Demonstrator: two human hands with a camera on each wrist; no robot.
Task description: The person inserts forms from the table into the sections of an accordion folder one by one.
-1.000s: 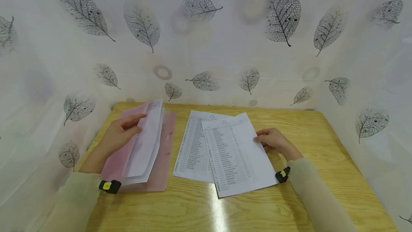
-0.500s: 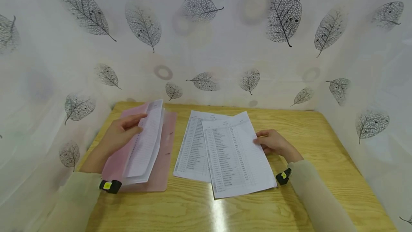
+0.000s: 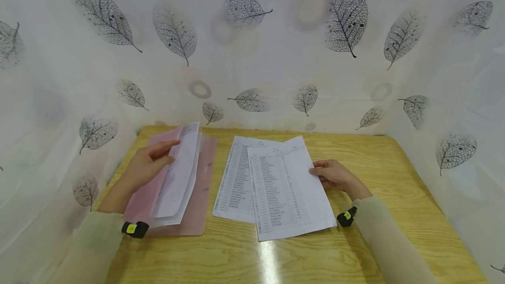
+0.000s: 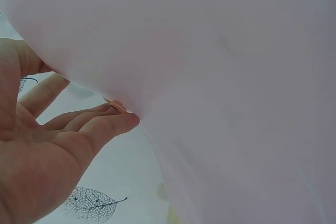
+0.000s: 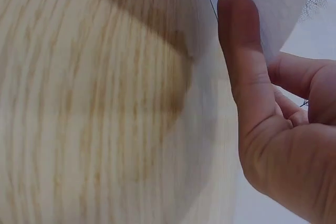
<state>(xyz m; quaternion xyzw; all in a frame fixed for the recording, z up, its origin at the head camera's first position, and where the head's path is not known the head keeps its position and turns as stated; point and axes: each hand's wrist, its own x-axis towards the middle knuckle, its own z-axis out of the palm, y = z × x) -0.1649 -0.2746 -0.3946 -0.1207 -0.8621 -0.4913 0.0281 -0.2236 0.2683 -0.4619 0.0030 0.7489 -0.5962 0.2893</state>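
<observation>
On the left of the table lies a pink folder (image 3: 199, 218), its cover raised along with white printed sheets (image 3: 177, 179). My left hand (image 3: 147, 163) holds that raised cover and the sheets between thumb and fingers; the left wrist view shows the pink cover (image 4: 220, 87) filling most of the picture, fingertips at its edge. My right hand (image 3: 335, 175) pinches the right edge of a printed sheet (image 3: 292, 192), thumb on top and fingers beneath. This sheet is tilted up and overlaps a second printed sheet (image 3: 234, 183) lying flat to its left.
Everything lies on a wood-grain table (image 3: 221, 257). A white leaf-patterned curtain (image 3: 252, 56) closes off the back and both sides. Black trackers with yellow marks, such as the left tracker (image 3: 135, 228), sit on both wrists.
The sheet in my right hand has shifted slightly left, its lower corner sliding further over the flat sheet. My left hand and the folder look unchanged.
</observation>
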